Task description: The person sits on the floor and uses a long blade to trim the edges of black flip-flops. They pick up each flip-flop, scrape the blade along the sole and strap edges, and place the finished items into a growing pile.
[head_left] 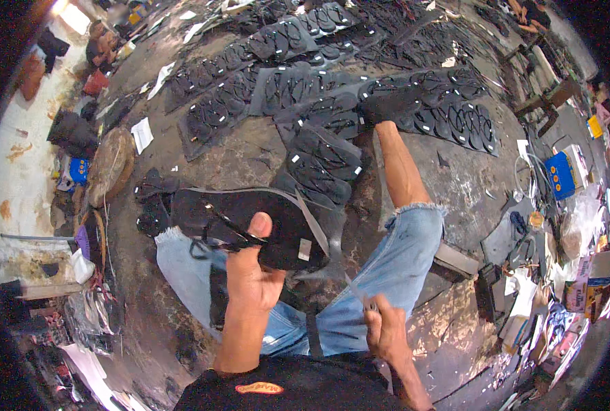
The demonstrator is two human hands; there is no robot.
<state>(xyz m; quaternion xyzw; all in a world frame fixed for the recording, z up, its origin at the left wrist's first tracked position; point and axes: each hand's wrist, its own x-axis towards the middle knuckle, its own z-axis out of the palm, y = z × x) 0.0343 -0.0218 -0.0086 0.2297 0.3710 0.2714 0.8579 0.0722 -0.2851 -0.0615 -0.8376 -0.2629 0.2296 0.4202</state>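
Note:
My left hand [255, 270] is closed around a black strappy sandal [284, 218], its thumb lying over the straps and its fingers beneath the sole. The sandal is held level above my lap, footbed up, with a small pale label [305, 249] near its right end. A thin grey strip [313, 222] of sole material curves away from its right edge, still along the rim. To the lower right, my right hand [385, 327] is closed on a knife; its narrow blade [353, 283] points up and left, apart from the sandal. The knife's handle is hidden in my fist.
Rows of black sandals [322, 161] on dark sheets cover the floor ahead, beside my extended right leg [402, 164]. A round wooden block [111, 168] stands at left. Blue boxes [560, 175], plastic bags and scraps crowd the right. Other people [102, 44] sit far back.

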